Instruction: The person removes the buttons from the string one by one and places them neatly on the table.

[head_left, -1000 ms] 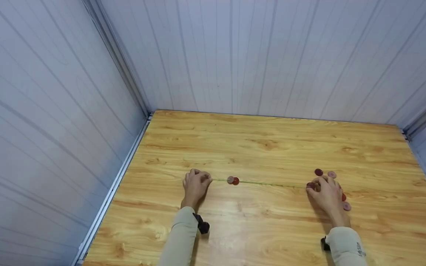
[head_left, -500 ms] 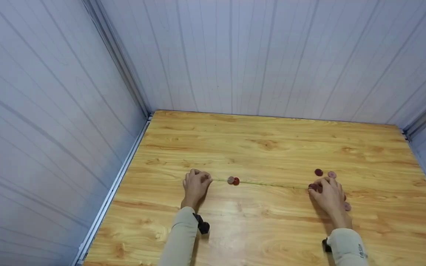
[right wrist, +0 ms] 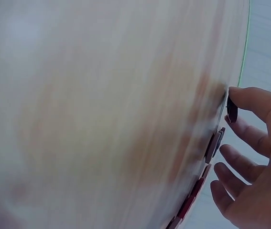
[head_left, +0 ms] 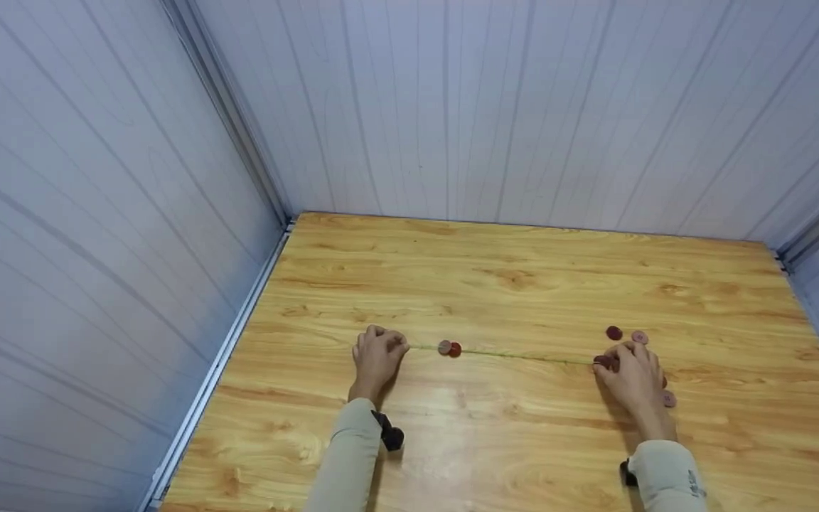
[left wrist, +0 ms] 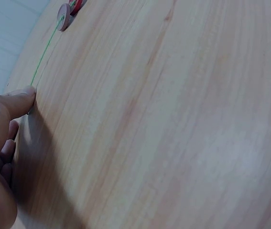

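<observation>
A thin green string point(head_left: 523, 355) stretches between the two hands above the wooden table. My left hand point(head_left: 378, 355) pinches its left end between thumb and fingers. Threaded on the string near that hand are a pinkish-brown button point(head_left: 444, 347) and a red button point(head_left: 456, 349), overlapping; the left wrist view shows the string passing through the pinkish-brown button point(left wrist: 63, 17). At the other end, my right hand point(head_left: 630, 373) holds a dark red button point(right wrist: 232, 109) between thumb and index finger. The string meets the thumb tip there; whether it passes through this button is hidden.
Loose buttons lie around the right hand: a dark red button point(head_left: 614, 333) and a pink button point(head_left: 639, 337) beyond it, another pink button point(head_left: 669, 399) to its right. More are partly covered by the hand. Pale panel walls point(head_left: 509, 114) enclose the wooden table point(head_left: 509, 455).
My right hand has shifted slightly right with the dark red button, and a red button beside it is now mostly covered. My left hand keeps its place on the string.
</observation>
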`<state>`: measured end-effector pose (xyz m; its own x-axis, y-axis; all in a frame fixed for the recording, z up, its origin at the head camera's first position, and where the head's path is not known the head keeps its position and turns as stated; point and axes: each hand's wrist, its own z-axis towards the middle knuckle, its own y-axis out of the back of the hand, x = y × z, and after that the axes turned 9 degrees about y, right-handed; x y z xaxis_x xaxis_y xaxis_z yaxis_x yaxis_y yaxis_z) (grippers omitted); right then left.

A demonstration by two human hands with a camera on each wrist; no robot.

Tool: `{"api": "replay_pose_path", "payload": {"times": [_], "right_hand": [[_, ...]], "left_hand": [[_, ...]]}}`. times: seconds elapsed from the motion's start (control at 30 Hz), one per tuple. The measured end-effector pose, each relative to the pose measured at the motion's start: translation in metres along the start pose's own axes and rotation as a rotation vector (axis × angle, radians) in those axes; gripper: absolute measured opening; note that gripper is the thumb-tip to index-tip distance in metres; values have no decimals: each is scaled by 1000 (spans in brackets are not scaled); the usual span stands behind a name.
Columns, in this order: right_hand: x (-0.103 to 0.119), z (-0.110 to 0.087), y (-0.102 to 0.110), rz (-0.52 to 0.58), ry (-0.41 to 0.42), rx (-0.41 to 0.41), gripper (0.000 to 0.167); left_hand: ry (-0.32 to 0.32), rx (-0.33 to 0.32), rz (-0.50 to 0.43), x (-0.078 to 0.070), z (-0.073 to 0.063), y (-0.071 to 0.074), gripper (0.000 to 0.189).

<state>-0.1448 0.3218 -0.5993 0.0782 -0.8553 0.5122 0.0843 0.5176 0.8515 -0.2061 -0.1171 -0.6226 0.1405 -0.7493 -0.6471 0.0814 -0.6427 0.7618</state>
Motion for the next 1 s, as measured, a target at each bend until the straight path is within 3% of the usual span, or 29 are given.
{"api": "replay_pose_path", "payload": {"times": [0.53,1.0], "right_hand": [[1,-1,1,-63,-17,-13,36],[-2,-6,5,-36,-35,-29,40]], "left_hand": [[1,-9,-24,0,-1,-1,6],[10,-5,-3,-1,-1,0,8]]}}
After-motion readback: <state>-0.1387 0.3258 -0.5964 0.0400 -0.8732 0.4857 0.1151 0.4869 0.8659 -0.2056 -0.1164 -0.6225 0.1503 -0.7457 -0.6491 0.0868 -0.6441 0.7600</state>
